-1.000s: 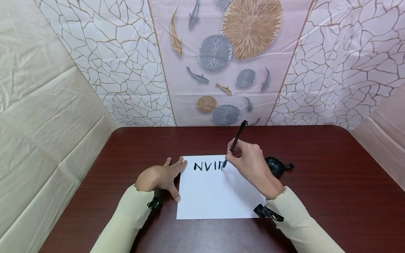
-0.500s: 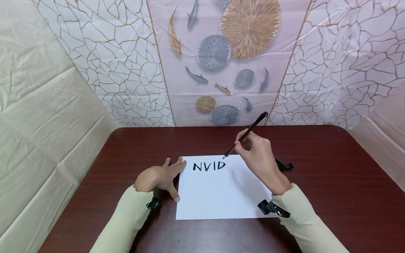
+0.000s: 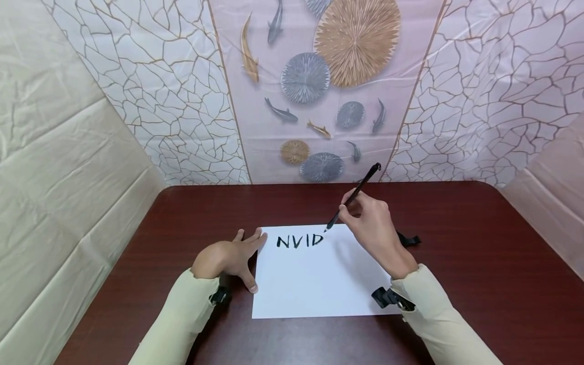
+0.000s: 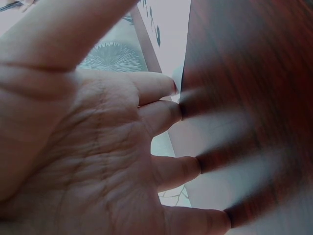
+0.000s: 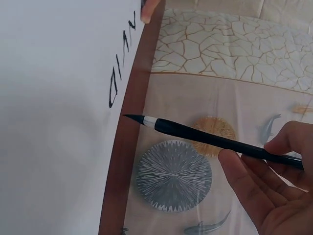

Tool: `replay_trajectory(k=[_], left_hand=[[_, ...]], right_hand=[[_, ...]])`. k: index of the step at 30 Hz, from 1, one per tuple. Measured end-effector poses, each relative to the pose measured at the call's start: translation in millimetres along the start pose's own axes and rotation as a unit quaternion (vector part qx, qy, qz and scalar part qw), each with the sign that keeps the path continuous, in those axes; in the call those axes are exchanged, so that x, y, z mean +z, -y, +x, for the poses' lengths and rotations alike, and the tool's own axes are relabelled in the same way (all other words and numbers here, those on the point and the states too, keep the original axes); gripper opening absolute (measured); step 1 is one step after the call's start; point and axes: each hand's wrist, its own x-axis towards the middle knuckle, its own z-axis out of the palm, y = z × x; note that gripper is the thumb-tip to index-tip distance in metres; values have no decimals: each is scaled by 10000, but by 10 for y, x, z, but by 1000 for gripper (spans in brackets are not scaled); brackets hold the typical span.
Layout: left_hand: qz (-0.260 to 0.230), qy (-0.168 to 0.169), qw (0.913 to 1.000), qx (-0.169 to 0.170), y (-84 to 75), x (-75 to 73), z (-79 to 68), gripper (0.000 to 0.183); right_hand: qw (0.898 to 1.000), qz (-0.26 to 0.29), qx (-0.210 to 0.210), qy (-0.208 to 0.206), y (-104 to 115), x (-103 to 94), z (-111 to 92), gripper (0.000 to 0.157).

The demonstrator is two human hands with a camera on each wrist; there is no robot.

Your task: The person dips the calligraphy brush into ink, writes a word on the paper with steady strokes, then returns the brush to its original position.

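A white sheet of paper lies on the table with the black letters "NVID" near its top edge. My right hand pinches a black writing brush partway along its handle, the handle slanting up to the right. In the right wrist view the brush shows a dark pointed tip above a pale band, held off the paper just past the letter D. My left hand spreads its straight fingers at the sheet's left edge; in the left wrist view its fingertips press down on the tabletop and paper edge.
A black object with a short tab sits on the dark red-brown table, mostly hidden behind my right hand. A patterned cloth hangs along the table's back edge, with pale cloth at the left side.
The letter D has been finished from a partial stroke. My right hand has lifted the brush off the paper and moved right, tilting its handle further right. The left hand stays in place.
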Motion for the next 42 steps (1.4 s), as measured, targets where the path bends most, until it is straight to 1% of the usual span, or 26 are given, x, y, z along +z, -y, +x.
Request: replay_trajectory(k=[4, 10, 18, 27, 30, 34, 37, 39, 42], left_hand=[[-78, -61, 9999, -23, -8, 3, -12, 134], [-78, -66, 9999, -33, -6, 2, -22, 134], [-41, -75, 10000, -6, -11, -10, -20, 134], [28, -49, 10000, -7, -5, -9, -2, 135], [33, -61, 10000, 3, -3, -5, 2, 135], [30, -61, 10000, 17, 2, 3, 10, 135], [28, -72, 10000, 18, 7, 9, 15, 135], [29, -80, 10000, 13, 9, 11, 15, 135], [0, -80, 10000, 14, 16, 15, 13, 135]], right_hand=[[10000, -24, 42, 29, -20, 7, 3, 8], [10000, -30, 57, 67, -47, 26, 7, 8], [9996, -274, 29, 67, -64, 38, 12, 7], [9988, -340, 187, 293, -25, -10, -6, 5], [9988, -402, 142, 225, 4, -43, -6, 5], [9991, -413, -3, -51, 29, -103, -3, 6], [9990, -381, -31, -235, 25, -133, 5, 8], [9990, -360, 7, -258, 10, -137, 12, 9], [9991, -368, 75, -184, -21, -124, 16, 9]])
